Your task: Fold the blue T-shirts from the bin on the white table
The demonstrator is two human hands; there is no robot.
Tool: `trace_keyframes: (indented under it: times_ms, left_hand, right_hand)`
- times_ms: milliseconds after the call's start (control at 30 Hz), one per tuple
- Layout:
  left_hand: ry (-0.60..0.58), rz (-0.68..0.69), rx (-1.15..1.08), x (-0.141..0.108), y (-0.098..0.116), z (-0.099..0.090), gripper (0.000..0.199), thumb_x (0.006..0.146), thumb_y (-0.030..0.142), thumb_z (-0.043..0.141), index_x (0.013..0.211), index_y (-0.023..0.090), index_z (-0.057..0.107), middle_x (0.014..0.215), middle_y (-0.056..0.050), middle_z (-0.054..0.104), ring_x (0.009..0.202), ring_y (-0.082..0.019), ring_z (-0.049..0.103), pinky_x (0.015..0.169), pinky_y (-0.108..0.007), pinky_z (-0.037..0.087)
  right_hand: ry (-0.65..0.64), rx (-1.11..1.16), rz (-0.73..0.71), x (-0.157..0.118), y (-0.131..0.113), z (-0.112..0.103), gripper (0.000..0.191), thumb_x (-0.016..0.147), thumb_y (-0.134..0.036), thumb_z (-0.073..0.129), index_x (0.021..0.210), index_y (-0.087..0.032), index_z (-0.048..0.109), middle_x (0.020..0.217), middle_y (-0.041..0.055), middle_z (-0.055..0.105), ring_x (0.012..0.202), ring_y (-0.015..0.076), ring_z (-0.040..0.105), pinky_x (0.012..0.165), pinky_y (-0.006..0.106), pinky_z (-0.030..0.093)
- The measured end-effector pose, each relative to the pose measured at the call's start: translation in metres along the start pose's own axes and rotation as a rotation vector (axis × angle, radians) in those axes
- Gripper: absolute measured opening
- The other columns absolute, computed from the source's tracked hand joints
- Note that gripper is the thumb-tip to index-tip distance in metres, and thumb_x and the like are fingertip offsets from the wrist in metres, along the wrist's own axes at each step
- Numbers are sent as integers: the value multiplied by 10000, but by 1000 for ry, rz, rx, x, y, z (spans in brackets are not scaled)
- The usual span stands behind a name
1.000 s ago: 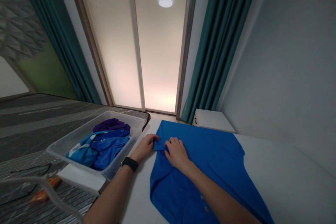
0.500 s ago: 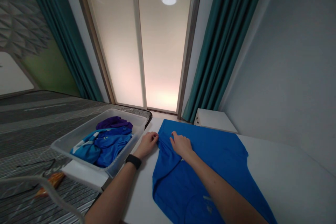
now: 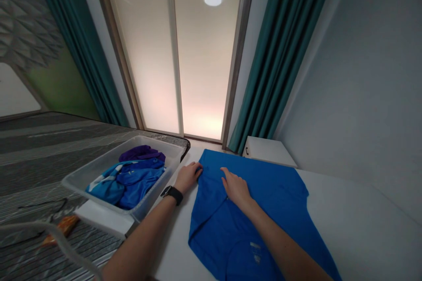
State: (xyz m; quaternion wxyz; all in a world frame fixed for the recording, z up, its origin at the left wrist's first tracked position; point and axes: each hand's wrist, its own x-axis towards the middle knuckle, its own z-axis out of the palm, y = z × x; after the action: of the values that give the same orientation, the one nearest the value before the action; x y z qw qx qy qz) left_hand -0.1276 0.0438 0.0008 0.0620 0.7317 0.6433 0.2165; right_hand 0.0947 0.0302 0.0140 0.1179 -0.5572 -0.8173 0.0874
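A blue T-shirt lies spread on a white table, its left side turned over in a flap and a small pale print near the bottom. At the shirt's upper left edge, my left hand has its fingers curled on the fabric; a dark watch is on that wrist. My right hand rests on the shirt just right of it, index finger stretched out and thumb apart, with nothing gripped. My right forearm covers part of the lower shirt.
Left of the table stands a clear plastic bin holding crumpled blue and purple clothes. A white cabinet is behind the table, near a teal curtain. An orange packet and a pale curved tube are at lower left.
My right hand has slid slightly right across the shirt, and my left hand has shifted a little up along its edge. The creases by the upper left corner look flatter.
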Motion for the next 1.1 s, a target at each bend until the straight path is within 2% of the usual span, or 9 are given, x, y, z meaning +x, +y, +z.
trace_keyframes:
  times_ms: [167, 300, 433, 667, 767, 867, 967, 1100]
  left_hand:
    - [59, 2, 91, -4, 1, 4, 227, 939, 305, 505, 1129, 224, 597, 1074, -62, 617, 889, -200, 635, 745, -283, 426]
    - [93, -24, 60, -14, 6, 2, 188, 935, 259, 475, 1085, 213, 577, 1031, -55, 603, 856, -181, 621, 733, -273, 426]
    - [32, 23, 11, -33, 17, -9, 151, 905, 204, 449, 977, 216, 581, 888, -29, 624, 792, -179, 603, 678, -269, 391]
    - [-146, 25, -71, -83, 40, -42, 182, 926, 296, 423, 943, 228, 591, 727, 0, 619, 673, -172, 572, 604, -271, 329]
    - [-226, 68, -70, -107, 49, -52, 189, 924, 359, 456, 942, 234, 598, 700, 14, 603, 661, -168, 567, 612, -267, 331]
    - [-285, 111, -56, -125, 55, -54, 221, 868, 427, 561, 992, 247, 596, 712, 25, 611, 660, -169, 570, 614, -262, 341]
    - [-302, 144, -8, -136, 57, -51, 218, 824, 372, 616, 1007, 255, 591, 770, 17, 643, 702, -178, 591, 640, -267, 355]
    - [-282, 180, 42, -142, 54, -51, 105, 845, 213, 524, 920, 245, 590, 872, -11, 667, 787, -183, 609, 695, -279, 377]
  right_hand:
    - [14, -57, -16, -7, 3, 13, 351, 1003, -270, 322, 1316, -256, 480, 1205, 66, 663, 955, 229, 671, 739, 321, 475]
    - [36, -25, -5, -8, 4, 15, 327, 1004, -285, 333, 1286, -262, 497, 1200, 47, 661, 966, 207, 666, 739, 303, 476]
    - [52, 9, -16, -10, 6, 15, 331, 1004, -292, 327, 1290, -259, 490, 1230, 50, 632, 967, 197, 658, 731, 299, 475]
    - [43, 24, -16, -10, 6, 11, 344, 986, -283, 362, 1304, -238, 485, 1248, 85, 549, 925, 197, 637, 718, 299, 471]
    - [93, -25, -63, -16, 2, 3, 352, 961, -251, 400, 1291, -197, 510, 1214, 120, 538, 1047, 238, 570, 826, 330, 455]
    - [133, -67, -164, -31, -7, -2, 350, 954, -270, 415, 1268, -187, 547, 1226, 136, 551, 1147, 277, 491, 956, 399, 395]
    - [60, -28, -267, -50, -14, 2, 428, 969, -358, 402, 1351, -195, 507, 1380, 138, 496, 1273, 295, 414, 1051, 447, 326]
    - [-95, 39, -311, -69, -14, 14, 583, 982, -490, 343, 1495, -214, 336, 1569, 117, 287, 1441, 281, 218, 1163, 483, 159]
